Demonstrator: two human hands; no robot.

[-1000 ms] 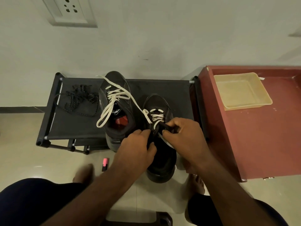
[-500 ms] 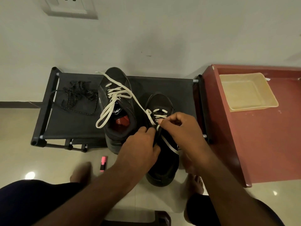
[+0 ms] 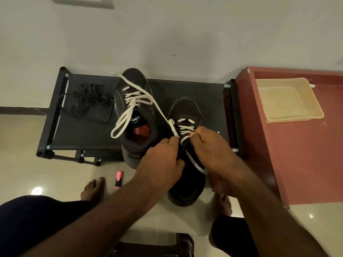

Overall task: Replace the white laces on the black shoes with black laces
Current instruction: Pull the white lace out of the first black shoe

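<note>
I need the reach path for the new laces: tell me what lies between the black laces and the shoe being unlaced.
The head view shows the other black shoe, white-laced, standing on the rack between them.

Colour and pattern findings

We record the farther shoe and the nearer shoe as plain black, the farther with a red insole patch. The white laces read slightly cream. The spare black laces carry fine pale flecks. The rack is black with silver tube ends, the marker pink and black, the table brick red, the tray pale yellow, the floor cream tile.
</note>
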